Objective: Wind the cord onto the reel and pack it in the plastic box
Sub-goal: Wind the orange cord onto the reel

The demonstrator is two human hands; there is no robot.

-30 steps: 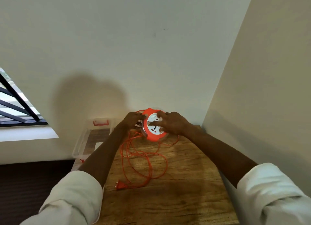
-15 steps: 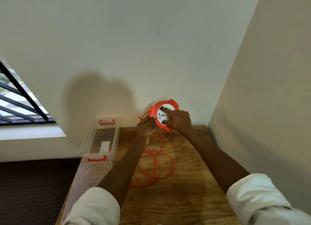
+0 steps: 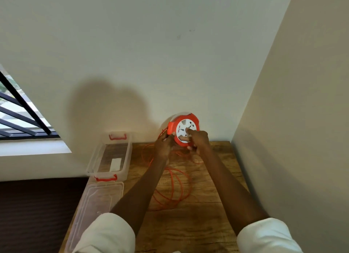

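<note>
An orange cord reel (image 3: 182, 128) with a white socket face is held upright above the far end of the wooden table (image 3: 198, 224), close to the back wall. My right hand (image 3: 198, 140) grips its lower right rim, fingers on the white face. My left hand (image 3: 164, 144) holds the reel's left side where the orange cord (image 3: 176, 188) leaves it. Loose loops of cord lie on the table under my arms. The clear plastic box (image 3: 111, 154) with red latches stands open at the table's far left.
The box's clear lid (image 3: 96, 205) lies flat along the table's left edge, nearer to me. Walls close off the back and the right side. A barred window (image 3: 17, 118) is at the left, with dark floor below it.
Both hands have lifted the reel from the table and tipped it upright near the wall. The cord loops have drawn in closer. The view has shifted, showing the box and lid.
</note>
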